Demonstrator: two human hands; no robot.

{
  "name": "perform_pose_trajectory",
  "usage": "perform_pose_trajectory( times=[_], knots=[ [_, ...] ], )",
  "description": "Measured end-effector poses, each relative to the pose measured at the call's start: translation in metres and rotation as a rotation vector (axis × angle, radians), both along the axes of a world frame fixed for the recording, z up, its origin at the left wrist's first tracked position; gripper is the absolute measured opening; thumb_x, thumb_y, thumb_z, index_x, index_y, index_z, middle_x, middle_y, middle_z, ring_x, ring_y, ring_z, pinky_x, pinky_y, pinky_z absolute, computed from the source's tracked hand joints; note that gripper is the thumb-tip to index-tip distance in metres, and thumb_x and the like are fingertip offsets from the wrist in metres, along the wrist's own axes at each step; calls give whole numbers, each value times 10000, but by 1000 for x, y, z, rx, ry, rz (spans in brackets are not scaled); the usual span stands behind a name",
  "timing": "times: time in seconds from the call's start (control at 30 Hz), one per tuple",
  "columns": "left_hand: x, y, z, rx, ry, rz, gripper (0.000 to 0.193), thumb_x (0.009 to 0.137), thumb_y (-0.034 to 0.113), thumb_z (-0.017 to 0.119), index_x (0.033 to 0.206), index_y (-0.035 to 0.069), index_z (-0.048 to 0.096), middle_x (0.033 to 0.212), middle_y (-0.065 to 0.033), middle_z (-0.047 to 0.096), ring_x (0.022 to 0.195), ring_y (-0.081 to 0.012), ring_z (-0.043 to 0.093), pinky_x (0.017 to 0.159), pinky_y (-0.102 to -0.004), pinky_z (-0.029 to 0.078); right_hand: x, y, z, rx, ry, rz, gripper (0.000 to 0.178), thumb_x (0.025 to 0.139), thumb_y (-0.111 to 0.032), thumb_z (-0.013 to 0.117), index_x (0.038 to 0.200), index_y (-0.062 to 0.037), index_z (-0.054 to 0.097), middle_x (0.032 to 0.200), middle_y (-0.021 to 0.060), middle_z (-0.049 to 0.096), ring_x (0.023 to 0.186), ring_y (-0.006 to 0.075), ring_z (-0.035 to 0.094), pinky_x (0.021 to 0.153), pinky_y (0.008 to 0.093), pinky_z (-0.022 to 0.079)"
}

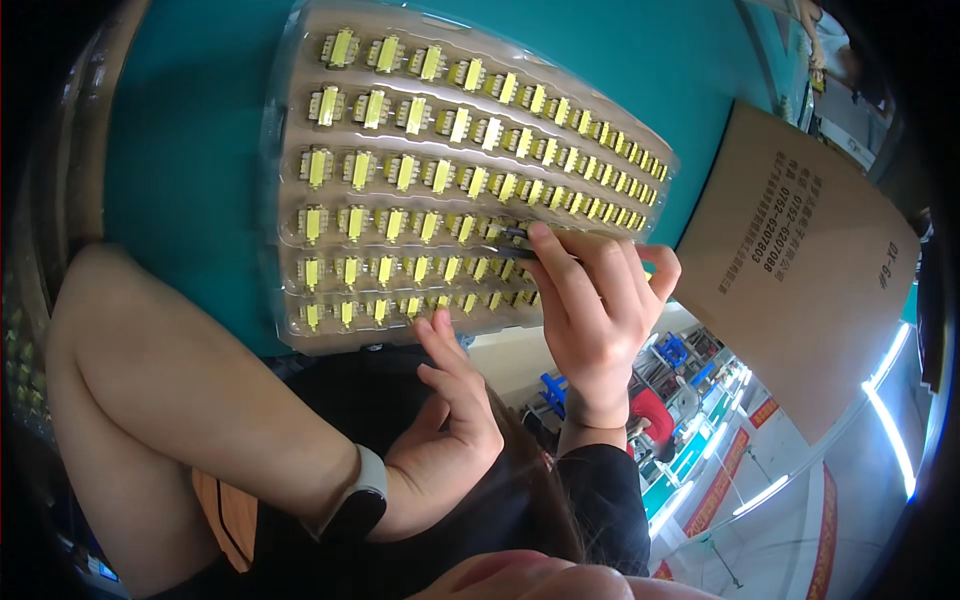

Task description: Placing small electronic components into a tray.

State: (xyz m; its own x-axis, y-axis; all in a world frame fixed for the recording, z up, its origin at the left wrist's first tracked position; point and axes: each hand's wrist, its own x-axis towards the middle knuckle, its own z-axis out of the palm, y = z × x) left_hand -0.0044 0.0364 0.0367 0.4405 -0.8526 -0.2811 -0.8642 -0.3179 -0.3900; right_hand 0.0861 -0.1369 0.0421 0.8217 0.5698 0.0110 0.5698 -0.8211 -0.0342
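Observation:
A clear plastic tray [290,130] holds rows of small yellow-wrapped transformers [403,172] with pins at their sides, each in its own pocket. My right hand [600,310] reaches over the tray's near right part, fingers pinched on dark tweezers [512,243]. The tweezers' tips are among the transformers in a middle row; whether they grip one I cannot tell. At the tray's near edge is my left hand [450,390], with a grey-banded watch [358,500] on the wrist. Its fingers are apart, fingertips beside a transformer in the nearest row, holding nothing I can see.
The tray lies on a green table surface [195,150]. A brown cardboard box [790,250] with printing stands to the right. Beyond it appear workbenches, blue stools [672,350], ceiling lights and a person in red [652,415]. Another person's arm [815,45] shows at the top right.

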Motion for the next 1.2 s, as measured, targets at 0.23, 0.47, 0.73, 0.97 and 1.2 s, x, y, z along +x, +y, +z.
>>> perform_pose_trajectory(
  times=[0.23, 0.47, 0.73, 0.97, 1.2],
  knots=[
    [4, -6, -3, -41, 30, -9, 289, 1002, 119, 562, 1131, -41, 766, 1120, -236, 825, 978, -351, 822, 803, -370, 615, 3, -8, -5, -39, 22, 18, 344, 757, -114, 897, 1091, -90, 818, 938, 1, 718, 842, 177, 673, 900, 375, 400],
    [3, 2, 4, 18, 28, -16, 303, 1004, 124, 558, 1147, -48, 763, 1102, -243, 825, 970, -355, 821, 801, -379, 619, 6, 2, -7, 12, 17, 42, 323, 750, -108, 891, 1066, -93, 823, 927, -7, 718, 840, 171, 684, 911, 368, 402],
    [5, 0, 4, 0, 46, -17, 303, 1003, 130, 565, 1161, -36, 763, 1101, -266, 819, 976, -367, 818, 801, -382, 617, 2, -12, -9, 56, -14, 11, 351, 777, -105, 797, 1128, -103, 809, 970, -42, 708, 842, 136, 650, 941, 394, 390],
    [5, -2, 0, -47, 34, 24, 428, 947, 238, 562, 1144, -59, 798, 1120, -211, 830, 959, -307, 835, 773, -368, 611, 4, -14, -11, 20, -16, -31, 281, 747, -99, 914, 1016, -112, 835, 901, -10, 736, 811, 158, 688, 875, 345, 386],
    [4, -3, -2, -39, 0, 7, 414, 951, 230, 568, 1135, -58, 801, 1111, -213, 830, 950, -310, 835, 766, -375, 614, 3, -17, -13, 19, -36, -3, 272, 755, -114, 913, 1015, -120, 833, 891, -18, 735, 825, 149, 695, 886, 342, 381]
  ],
)
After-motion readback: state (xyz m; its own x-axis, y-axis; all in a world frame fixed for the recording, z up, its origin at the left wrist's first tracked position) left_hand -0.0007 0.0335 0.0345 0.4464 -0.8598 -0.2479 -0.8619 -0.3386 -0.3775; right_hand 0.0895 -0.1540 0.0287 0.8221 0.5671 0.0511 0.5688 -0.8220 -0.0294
